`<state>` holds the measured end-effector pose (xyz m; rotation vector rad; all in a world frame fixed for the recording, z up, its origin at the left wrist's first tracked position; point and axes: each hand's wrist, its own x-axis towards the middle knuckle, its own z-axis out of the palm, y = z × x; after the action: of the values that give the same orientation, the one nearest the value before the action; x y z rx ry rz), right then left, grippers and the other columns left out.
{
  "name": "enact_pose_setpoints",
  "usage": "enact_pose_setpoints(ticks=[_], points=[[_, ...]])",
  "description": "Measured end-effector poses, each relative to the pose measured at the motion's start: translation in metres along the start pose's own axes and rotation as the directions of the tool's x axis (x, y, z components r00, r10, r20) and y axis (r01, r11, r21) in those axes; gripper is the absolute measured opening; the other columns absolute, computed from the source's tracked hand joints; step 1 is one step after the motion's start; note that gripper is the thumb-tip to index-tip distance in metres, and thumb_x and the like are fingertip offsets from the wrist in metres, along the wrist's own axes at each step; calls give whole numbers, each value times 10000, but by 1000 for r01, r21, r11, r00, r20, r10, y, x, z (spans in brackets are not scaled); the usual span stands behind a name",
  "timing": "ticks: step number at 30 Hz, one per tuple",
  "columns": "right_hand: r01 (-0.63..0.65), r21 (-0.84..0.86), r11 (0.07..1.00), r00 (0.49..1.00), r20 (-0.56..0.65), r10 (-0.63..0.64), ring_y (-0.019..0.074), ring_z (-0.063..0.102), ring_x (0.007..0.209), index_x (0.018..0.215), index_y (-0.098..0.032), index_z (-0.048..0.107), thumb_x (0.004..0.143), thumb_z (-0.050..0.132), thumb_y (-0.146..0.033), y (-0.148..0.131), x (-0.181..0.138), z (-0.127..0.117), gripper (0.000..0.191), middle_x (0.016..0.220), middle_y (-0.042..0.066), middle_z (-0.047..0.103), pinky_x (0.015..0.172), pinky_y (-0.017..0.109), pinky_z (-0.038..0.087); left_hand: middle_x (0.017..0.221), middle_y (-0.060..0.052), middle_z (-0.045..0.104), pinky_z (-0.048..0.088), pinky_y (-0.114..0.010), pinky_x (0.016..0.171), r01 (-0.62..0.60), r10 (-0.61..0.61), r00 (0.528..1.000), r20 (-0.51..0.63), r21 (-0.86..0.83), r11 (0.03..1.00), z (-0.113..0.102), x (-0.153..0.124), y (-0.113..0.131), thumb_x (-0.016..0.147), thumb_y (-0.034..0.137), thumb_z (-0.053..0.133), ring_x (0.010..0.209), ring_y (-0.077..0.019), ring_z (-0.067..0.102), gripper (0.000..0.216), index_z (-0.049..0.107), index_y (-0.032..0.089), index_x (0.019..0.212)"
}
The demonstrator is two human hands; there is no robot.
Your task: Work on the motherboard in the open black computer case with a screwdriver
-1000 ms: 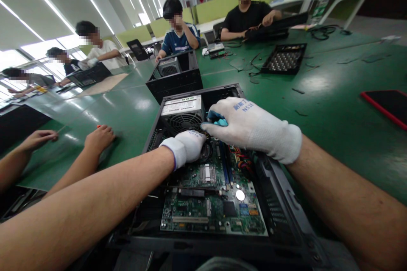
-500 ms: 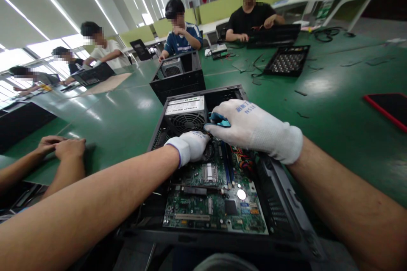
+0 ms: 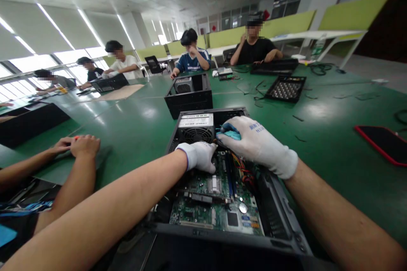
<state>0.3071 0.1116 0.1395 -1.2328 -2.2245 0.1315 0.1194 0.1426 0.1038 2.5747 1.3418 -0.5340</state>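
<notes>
Head view, right hand [image 3: 252, 136] (gloved), near power supply [image 3: 196, 126]

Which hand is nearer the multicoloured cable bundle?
Right: your right hand is by the far end of the cable bundle; your left hand sits across the memory slots.

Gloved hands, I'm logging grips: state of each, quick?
Left hand: over motherboard; open or closed, can't tell.
Right hand: curled beside power supply; any hold unclear.

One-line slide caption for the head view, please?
Gloved left hand and right hand reach into an open computer case near the power supply.
</notes>
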Motion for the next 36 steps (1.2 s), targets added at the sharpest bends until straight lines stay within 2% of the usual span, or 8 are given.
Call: enact_pose_setpoints(ticks=[5, 9, 14, 17, 23, 28, 32, 36], points=[[-192, 91, 977, 951, -229, 208, 343, 535, 1316, 1357, -115, 575, 898, 574, -610, 12, -26, 0, 675, 1388, 203, 602, 1134, 493, 402, 1250, -189, 715, 549, -385, 978, -32, 23, 995, -97, -94, 995, -10, -16, 2, 889, 461, 542, 1142, -321, 702, 513, 610, 111, 1258], [-499, 236, 834, 853, -33, 520, 385, 467, 1427, 1544, -156, 433, 861, 561, -710, 26, -64, -5, 888, 1556, 194, 487, 1217, 529, 328, 1184, -168, 733, 551, -369, 930, -101, 67, 975, -210, -154, 983, -17, -30, 4, 959, 453, 426, 1094, -296, 716, 425, 624, 137, 1164], [-425, 513, 746, 904, 202, 376, 333, 409, 1485, 1581, -327, 416, 923, 556, -610, 26, -93, -5, 730, 1594, 60, 480, 1240, 485, 330, 1062, -131, 735, 538, -355, 857, -208, 127, 924, -360, -195, 958, -29, -65, 11, 980, 438, 393, 997, -280, 717, 339, 587, 173, 1064], [-420, 591, 689, 903, 193, 385, 345, 403, 1485, 1616, -319, 351, 919, 569, -577, 23, -93, -2, 774, 1592, 52, 483, 1213, 533, 367, 992, -109, 720, 530, -349, 802, -285, 169, 890, -423, -227, 932, -32, -96, 13, 971, 425, 429, 929, -266, 703, 278, 567, 188, 1017], [-412, 468, 782, 904, 103, 415, 387, 489, 1420, 1517, -325, 534, 826, 638, -607, 9, -77, 9, 753, 1507, 46, 583, 1141, 517, 465, 948, -56, 645, 514, -312, 781, -299, 118, 819, -561, -244, 923, -21, -163, 4, 947, 308, 472, 823, -194, 626, 115, 514, 209, 987], [-310, 479, 821, 950, 115, 291, 359, 523, 1390, 1529, -295, 504, 891, 555, -595, -27, -38, 37, 707, 1484, 55, 605, 1166, 532, 412, 1107, -58, 688, 558, -318, 854, -230, -16, 738, -674, -274, 934, 17, -216, -1, 935, 258, 461, 920, -206, 675, 204, 556, 265, 1115], [-240, 499, 833, 971, 130, 202, 322, 538, 1369, 1532, -258, 480, 927, 528, -561, -53, 10, 73, 678, 1470, 79, 609, 1174, 524, 384, 1304, -73, 686, 625, -352, 844, -158, -125, 534, -836, -244, 957, 77, -225, -6, 940, 377, 524, 1042, -260, 714, 420, 540, 359, 1359], [-211, 501, 839, 974, 176, 140, 290, 548, 1348, 1501, -199, 473, 957, 503, -501, -77, 59, 115, 624, 1467, 116, 596, 1177, 489, 369, 1073, -79, 750, 653, -335, 721, -143, -147, 540, -829, -262, 954, 140, -206, -15, 923, 423, 558, 937, -266, 749, 261, 679, 324, 1132]])
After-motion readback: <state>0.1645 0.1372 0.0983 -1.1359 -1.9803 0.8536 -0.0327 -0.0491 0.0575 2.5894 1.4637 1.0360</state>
